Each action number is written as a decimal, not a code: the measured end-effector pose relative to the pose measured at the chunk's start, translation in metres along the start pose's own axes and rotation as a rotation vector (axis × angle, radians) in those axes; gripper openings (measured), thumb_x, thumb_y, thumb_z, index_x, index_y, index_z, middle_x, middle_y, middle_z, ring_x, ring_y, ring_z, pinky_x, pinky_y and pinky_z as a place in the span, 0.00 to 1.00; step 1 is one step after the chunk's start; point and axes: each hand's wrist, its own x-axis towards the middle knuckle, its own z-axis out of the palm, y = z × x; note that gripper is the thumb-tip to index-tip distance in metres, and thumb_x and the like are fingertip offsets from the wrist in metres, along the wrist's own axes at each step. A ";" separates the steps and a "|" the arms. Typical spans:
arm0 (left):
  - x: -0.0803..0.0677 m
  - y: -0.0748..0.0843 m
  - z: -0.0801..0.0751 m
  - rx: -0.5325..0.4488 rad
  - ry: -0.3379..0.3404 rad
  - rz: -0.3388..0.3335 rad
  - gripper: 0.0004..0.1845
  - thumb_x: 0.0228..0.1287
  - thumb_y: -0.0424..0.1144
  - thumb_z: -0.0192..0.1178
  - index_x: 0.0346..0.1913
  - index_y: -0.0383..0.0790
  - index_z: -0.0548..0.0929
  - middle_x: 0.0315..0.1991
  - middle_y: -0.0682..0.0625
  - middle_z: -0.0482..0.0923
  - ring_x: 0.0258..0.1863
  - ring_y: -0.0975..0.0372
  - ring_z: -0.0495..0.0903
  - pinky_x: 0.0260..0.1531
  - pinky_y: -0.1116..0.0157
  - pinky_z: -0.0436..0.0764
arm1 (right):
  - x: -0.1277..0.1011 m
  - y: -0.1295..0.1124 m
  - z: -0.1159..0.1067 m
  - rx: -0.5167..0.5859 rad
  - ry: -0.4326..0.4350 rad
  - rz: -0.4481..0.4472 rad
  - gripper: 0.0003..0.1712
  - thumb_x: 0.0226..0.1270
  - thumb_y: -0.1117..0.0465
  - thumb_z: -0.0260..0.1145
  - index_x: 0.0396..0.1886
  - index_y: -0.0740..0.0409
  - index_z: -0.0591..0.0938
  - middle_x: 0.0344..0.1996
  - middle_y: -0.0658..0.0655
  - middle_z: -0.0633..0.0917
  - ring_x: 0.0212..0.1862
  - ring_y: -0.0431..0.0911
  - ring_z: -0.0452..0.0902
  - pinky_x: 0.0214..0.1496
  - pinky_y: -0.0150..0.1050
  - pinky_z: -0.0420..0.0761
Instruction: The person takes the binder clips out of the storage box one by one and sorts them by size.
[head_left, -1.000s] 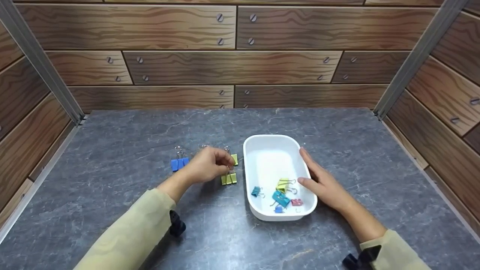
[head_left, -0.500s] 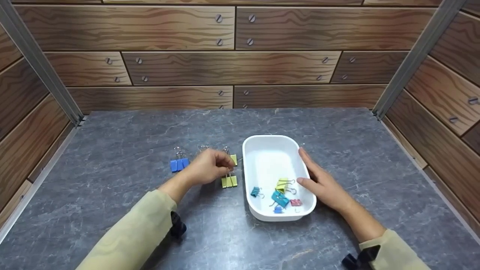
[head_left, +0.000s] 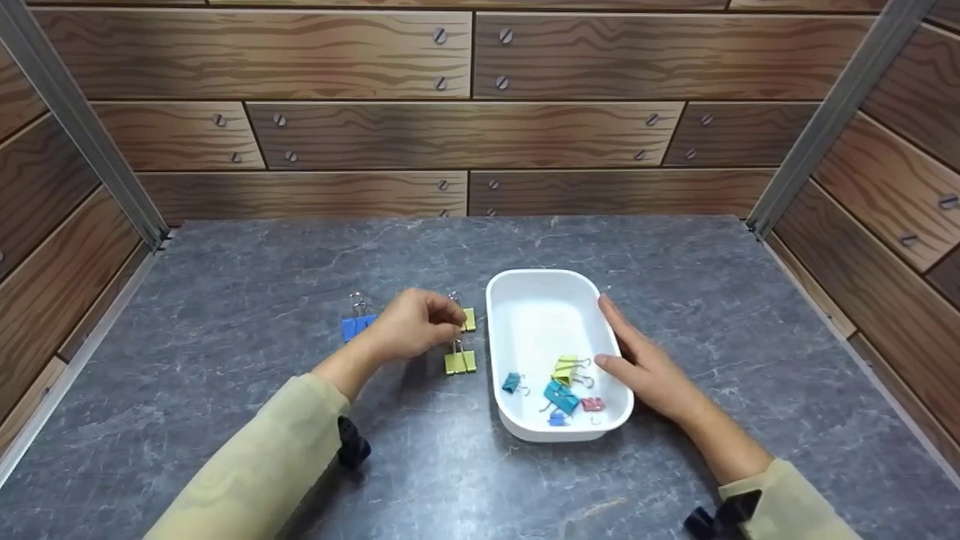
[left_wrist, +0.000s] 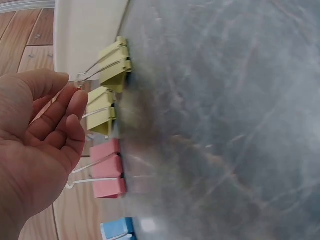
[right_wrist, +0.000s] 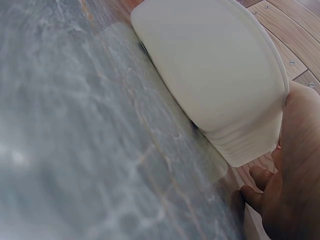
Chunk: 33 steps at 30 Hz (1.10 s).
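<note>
My left hand [head_left: 420, 326] pinches the wire handle of a yellow-green binder clip [head_left: 459, 361] [left_wrist: 115, 64] that touches the table just left of the white tray [head_left: 540, 300]. A second yellow-green clip [head_left: 468, 319] [left_wrist: 102, 110] lies just beyond it. A pink clip [left_wrist: 107, 175] and a blue clip [head_left: 358, 324] lie further left; the hand hides the pink one in the head view. My right hand [head_left: 637, 360] [right_wrist: 295, 175] rests open against the right wall of the tray [right_wrist: 215, 75], thumb at the rim. The tray holds several small clips, among them a yellow one [head_left: 565, 369] and a teal one [head_left: 561, 396].
The grey stone-patterned table [head_left: 225, 420] is enclosed by wood-patterned walls at the back and both sides, with metal posts [head_left: 75, 127] at the back corners. Bare tabletop lies in front of the tray and to the far left and right.
My left hand has shifted slightly away from me and lifted the near yellow-green clip's handle, so the clip has moved a little toward me. The right hand and tray have stayed put.
</note>
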 end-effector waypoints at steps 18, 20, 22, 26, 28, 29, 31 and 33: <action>0.012 0.063 0.010 0.018 -0.129 0.187 0.09 0.69 0.30 0.68 0.49 0.35 0.91 0.41 0.49 0.90 0.38 0.65 0.85 0.43 0.67 0.85 | 0.001 0.000 -0.001 0.006 0.002 -0.009 0.46 0.77 0.60 0.67 0.87 0.53 0.55 0.85 0.59 0.52 0.83 0.57 0.46 0.74 0.20 0.51; 0.014 0.068 0.016 0.026 -0.157 0.192 0.08 0.70 0.31 0.68 0.49 0.36 0.91 0.42 0.50 0.91 0.40 0.66 0.85 0.45 0.68 0.85 | 0.001 -0.001 -0.001 0.003 0.001 -0.003 0.46 0.77 0.60 0.67 0.87 0.53 0.55 0.85 0.58 0.52 0.83 0.57 0.47 0.74 0.20 0.51; 0.015 0.073 0.021 0.029 -0.183 0.195 0.08 0.71 0.31 0.68 0.49 0.36 0.91 0.41 0.50 0.91 0.40 0.67 0.85 0.45 0.68 0.85 | 0.001 -0.001 -0.001 0.003 -0.001 0.005 0.47 0.77 0.59 0.67 0.87 0.52 0.55 0.86 0.57 0.52 0.83 0.56 0.47 0.74 0.20 0.51; 0.018 0.076 0.032 0.034 -0.233 0.201 0.06 0.71 0.32 0.69 0.47 0.37 0.91 0.39 0.51 0.90 0.39 0.68 0.84 0.44 0.69 0.84 | 0.000 -0.002 0.000 -0.004 -0.004 0.021 0.47 0.77 0.58 0.68 0.87 0.51 0.55 0.86 0.56 0.52 0.84 0.56 0.46 0.74 0.20 0.51; 0.019 0.077 0.037 0.036 -0.262 0.207 0.07 0.70 0.31 0.69 0.47 0.36 0.91 0.39 0.51 0.90 0.38 0.69 0.84 0.44 0.69 0.83 | 0.000 -0.002 0.000 0.000 -0.005 0.021 0.47 0.77 0.58 0.67 0.87 0.51 0.54 0.86 0.56 0.52 0.84 0.56 0.46 0.74 0.20 0.51; 0.020 0.078 0.040 0.037 -0.277 0.210 0.07 0.70 0.31 0.70 0.47 0.36 0.91 0.38 0.51 0.90 0.38 0.69 0.84 0.44 0.69 0.83 | 0.000 -0.002 0.000 0.002 -0.004 0.019 0.47 0.77 0.59 0.67 0.87 0.51 0.54 0.86 0.57 0.52 0.83 0.57 0.47 0.74 0.20 0.52; 0.021 0.079 0.046 0.051 -0.312 0.217 0.07 0.69 0.30 0.70 0.48 0.35 0.91 0.38 0.51 0.89 0.37 0.69 0.83 0.44 0.70 0.83 | 0.000 -0.001 0.000 0.007 -0.004 0.014 0.46 0.78 0.59 0.67 0.87 0.52 0.54 0.86 0.57 0.52 0.83 0.57 0.47 0.74 0.20 0.52; 0.023 0.079 0.052 0.064 -0.348 0.230 0.08 0.68 0.30 0.71 0.48 0.34 0.91 0.38 0.51 0.89 0.37 0.70 0.83 0.44 0.71 0.83 | 0.000 -0.001 0.000 0.010 -0.002 0.009 0.46 0.78 0.59 0.67 0.87 0.52 0.54 0.86 0.57 0.52 0.83 0.57 0.48 0.74 0.20 0.53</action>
